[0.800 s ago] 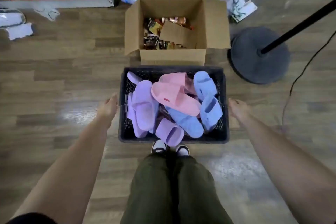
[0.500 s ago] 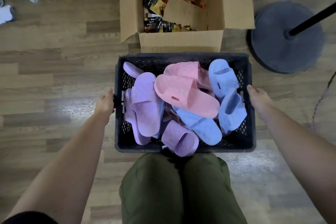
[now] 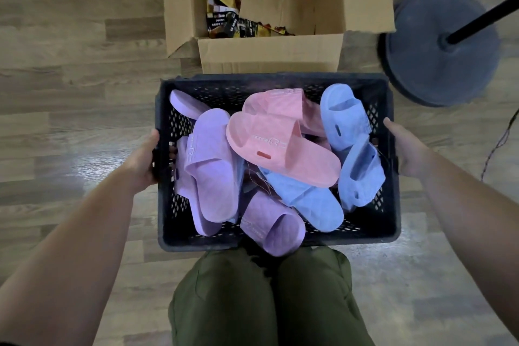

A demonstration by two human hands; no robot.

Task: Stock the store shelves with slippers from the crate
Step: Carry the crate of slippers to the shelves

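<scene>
Gripping the black crate (image 3: 368, 236) at its two short sides, the hands hold it between them. The left hand (image 3: 141, 161) curls round the left wall, and its fingertips show inside through the handle hole. The right hand (image 3: 405, 150) clasps the right wall with the thumb along the rim; its other fingers are hidden behind the edge. Between the two grips lie purple slippers (image 3: 209, 174) nearest the left hand, blue slippers (image 3: 346, 121) nearest the right hand, and pink slippers (image 3: 280, 154) on top in the middle. Beyond the crate, on the far side from the hands, an open cardboard box (image 3: 269, 50) stands on the wood floor (image 3: 70, 78).
</scene>
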